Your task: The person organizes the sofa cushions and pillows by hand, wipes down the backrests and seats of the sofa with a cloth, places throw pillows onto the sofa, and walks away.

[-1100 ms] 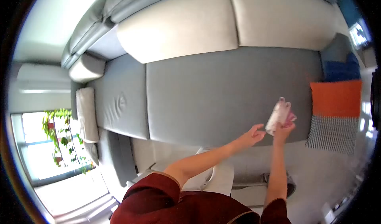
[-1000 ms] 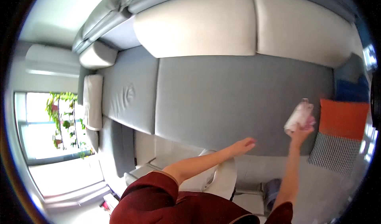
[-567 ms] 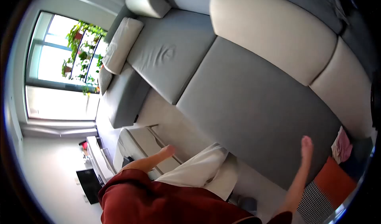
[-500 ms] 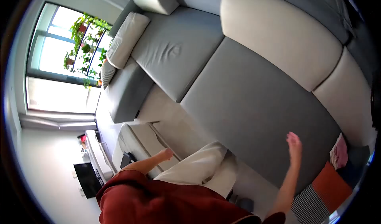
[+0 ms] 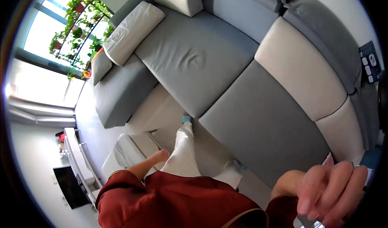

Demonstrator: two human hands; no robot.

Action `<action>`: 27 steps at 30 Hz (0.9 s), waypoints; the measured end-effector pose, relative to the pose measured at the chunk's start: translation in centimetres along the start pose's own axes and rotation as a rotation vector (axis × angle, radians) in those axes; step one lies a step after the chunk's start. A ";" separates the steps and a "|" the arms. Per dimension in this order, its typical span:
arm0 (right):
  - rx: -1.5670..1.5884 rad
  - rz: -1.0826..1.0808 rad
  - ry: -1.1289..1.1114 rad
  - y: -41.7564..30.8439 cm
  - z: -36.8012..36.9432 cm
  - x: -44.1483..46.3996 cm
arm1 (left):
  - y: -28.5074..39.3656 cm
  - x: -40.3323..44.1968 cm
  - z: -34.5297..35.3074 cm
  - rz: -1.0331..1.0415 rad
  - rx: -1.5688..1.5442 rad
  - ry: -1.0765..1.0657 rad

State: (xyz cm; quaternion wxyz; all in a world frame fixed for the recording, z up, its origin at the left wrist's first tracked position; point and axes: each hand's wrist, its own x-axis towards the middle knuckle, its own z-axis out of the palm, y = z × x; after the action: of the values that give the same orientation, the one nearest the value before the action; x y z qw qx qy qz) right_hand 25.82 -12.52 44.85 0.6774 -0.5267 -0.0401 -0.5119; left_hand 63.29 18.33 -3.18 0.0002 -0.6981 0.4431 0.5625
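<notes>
Grey sofa (image 5: 262,119) alongside, the person (image 5: 173,199) seems mid-stride, right hand (image 5: 332,189) loosely spread, left hand (image 5: 162,155) near the table (image 5: 115,161) (can't tell if it's closed), while touching the pink cloth (image 5: 329,160) at the sofa's end calls for reaching down.

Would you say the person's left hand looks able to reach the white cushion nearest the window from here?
Probably not: the left hand is down beside the trouser leg, with floor and grey sofa lying between it and the white cushion; walking closer seems needed.

glare whitens the window (image 5: 40,36); dark edges curve.
</notes>
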 end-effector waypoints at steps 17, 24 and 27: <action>0.045 -0.108 -0.041 17.6 9.5 21.3 | -1.5 4.5 -27.5 0.157 -0.562 0.343; -0.531 0.247 0.071 31.8 -2.3 26.8 | -5.8 5.4 -35.2 -0.207 -0.787 0.306; -0.537 0.430 0.295 39.3 -5.8 29.8 | -5.1 8.3 -43.0 -0.232 -0.906 0.443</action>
State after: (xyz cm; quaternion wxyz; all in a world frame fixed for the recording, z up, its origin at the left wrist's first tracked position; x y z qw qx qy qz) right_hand 65.98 -39.43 33.50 0.6056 -0.6027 0.3051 -0.4206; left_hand 100.02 -5.14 3.57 -0.3338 -0.7749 0.0641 0.5329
